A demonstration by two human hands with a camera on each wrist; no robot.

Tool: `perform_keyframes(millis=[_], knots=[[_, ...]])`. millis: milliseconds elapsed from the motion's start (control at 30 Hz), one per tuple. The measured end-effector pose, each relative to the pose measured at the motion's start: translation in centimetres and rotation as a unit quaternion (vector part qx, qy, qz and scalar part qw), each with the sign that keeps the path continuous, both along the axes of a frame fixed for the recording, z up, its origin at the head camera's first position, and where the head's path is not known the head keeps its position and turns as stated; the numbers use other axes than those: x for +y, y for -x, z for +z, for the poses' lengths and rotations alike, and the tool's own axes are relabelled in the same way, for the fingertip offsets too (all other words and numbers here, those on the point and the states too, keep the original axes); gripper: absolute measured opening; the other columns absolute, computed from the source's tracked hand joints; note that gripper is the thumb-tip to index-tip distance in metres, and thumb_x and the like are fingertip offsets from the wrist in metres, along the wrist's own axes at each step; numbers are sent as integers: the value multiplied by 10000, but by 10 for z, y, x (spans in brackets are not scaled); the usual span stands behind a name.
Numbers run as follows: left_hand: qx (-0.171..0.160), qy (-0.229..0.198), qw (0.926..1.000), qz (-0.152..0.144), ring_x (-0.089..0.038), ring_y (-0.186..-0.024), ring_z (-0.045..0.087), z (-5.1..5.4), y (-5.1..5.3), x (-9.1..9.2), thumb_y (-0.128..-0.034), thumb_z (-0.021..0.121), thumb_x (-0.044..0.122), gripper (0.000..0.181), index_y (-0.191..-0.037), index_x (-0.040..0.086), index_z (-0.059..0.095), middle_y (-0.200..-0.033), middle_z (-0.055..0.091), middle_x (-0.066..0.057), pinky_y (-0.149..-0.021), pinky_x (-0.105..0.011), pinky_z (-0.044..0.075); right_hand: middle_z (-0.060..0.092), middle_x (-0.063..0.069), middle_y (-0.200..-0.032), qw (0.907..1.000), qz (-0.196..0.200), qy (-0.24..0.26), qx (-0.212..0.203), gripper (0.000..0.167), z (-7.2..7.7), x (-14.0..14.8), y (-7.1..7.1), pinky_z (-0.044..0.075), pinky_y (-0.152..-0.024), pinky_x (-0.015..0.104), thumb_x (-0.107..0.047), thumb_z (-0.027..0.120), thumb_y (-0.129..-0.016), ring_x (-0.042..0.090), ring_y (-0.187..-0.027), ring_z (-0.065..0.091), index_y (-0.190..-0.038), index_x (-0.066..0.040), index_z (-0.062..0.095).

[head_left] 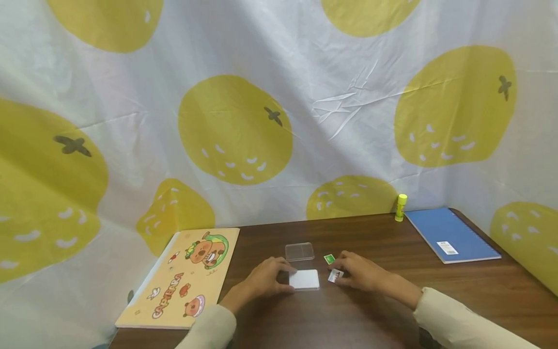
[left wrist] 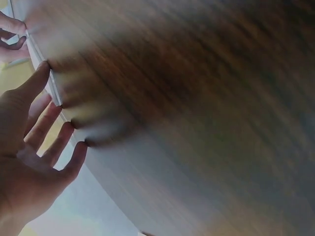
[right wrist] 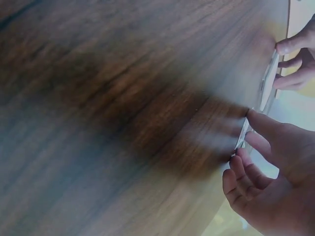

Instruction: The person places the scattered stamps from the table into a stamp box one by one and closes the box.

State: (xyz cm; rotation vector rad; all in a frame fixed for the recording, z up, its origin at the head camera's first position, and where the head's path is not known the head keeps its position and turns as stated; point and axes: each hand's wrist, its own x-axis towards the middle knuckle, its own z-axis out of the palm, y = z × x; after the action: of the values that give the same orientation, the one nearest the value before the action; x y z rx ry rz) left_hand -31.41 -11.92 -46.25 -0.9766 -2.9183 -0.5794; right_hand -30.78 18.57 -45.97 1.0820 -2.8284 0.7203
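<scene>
Near the table's middle, in the head view, lies a shallow clear plastic box (head_left: 305, 289) with a white block, apparently a stack of cards, (head_left: 304, 278) filling it. My left hand (head_left: 270, 277) holds the box at its left end, thumb at the near corner and index finger at the far one. To its right, my right hand (head_left: 359, 272) holds a small printed card (head_left: 335, 276) between thumb and fingers, flat at the table. A small green card (head_left: 329, 259) lies just beyond the right fingertips. Both wrist views show the hands from low, side on.
A clear plastic lid (head_left: 299, 251) lies behind the box. At left is a yellow capybara board (head_left: 196, 276). A yellow glue stick (head_left: 400, 208) stands at the back right, beside a blue spiral notebook (head_left: 455, 235). A fruit-print curtain (head_left: 305, 160) hangs behind the brown table (head_left: 375, 320).
</scene>
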Motion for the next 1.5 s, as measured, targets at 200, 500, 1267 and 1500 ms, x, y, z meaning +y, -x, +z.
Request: perform_keyframes(millis=[200, 500, 1267, 1500], knots=[[-40, -80, 9999, 75, -235, -1154, 619, -1, -1, 0, -820, 897, 319, 453, -1229, 165, 776, -1209, 704, 11, -1020, -436, 508, 608, 67, -1029, 9997, -162, 160, -44, 402, 0, 2, -1, 551, -724, 280, -212, 828, -891, 132, -860, 598, -1207, 13, 723], [-141, -53, 9997, 177, -223, -1179, 606, 0, 1, 4, -842, 878, 348, 453, -1250, 186, 768, -1237, 691, 23, -1015, -446, 510, 697, -1, -844, 9977, -211, 641, 83, 234, 2, 6, 6, 525, -632, 243, -96, 872, -806, 98, -742, 631, -957, -73, 695], [-62, 112, 9999, 108, -229, -1177, 617, 0, 0, 2, -835, 886, 334, 458, -1250, 180, 768, -1229, 691, 17, -1002, -436, 524, 710, -126, -740, 9978, -195, 604, 196, 67, 3, 12, 11, 473, -562, 216, -104, 810, -887, -42, -639, 538, -940, -121, 773], [53, 155, 9998, 86, -230, -1152, 633, 0, 0, 0, -824, 893, 342, 456, -1235, 183, 776, -1211, 703, 17, -990, -417, 531, 746, -61, -760, 9951, -195, 964, -86, 40, 6, 2, 10, 510, -565, 216, -91, 794, -907, 15, -647, 623, -928, -96, 761]])
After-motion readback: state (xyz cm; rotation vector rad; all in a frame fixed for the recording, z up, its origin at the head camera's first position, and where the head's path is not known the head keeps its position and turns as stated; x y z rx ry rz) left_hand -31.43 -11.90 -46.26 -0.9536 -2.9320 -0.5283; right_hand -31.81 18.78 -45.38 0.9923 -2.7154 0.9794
